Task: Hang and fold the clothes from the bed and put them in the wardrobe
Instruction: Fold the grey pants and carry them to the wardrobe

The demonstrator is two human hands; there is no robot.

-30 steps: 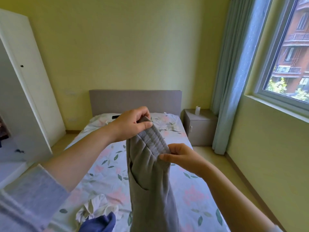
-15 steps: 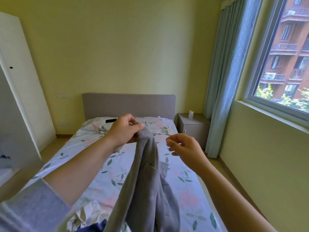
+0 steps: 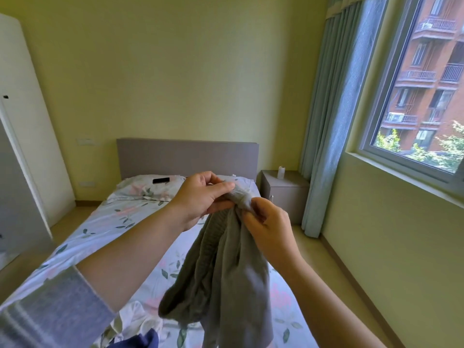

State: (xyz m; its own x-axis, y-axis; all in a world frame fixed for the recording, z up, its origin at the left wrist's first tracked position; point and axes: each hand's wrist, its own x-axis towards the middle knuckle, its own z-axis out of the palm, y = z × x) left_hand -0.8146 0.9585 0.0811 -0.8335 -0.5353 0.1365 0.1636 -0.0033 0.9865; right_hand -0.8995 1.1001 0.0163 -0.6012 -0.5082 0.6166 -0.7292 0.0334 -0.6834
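– What's new?
– The right hand (image 3: 268,229), loose half a second ago, is back on the grey garment (image 3: 226,272). It pinches the bunched ribbed edge at four o'clock of the left hand (image 3: 203,194), which still grips it.
– And the garment?
– It's held up, hanging toward six o'clock over the bed (image 3: 120,222). Folding looks barely begun, and the wardrobe (image 3: 20,146) stands at nine o'clock.

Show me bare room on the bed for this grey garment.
The bare stretch of the bed is its middle and left side, between the pillow and the near end. The near end is crowded: a white garment and a navy garment lie bunched there. A phone lies on the pillow. The grey garment hides part of the right side.
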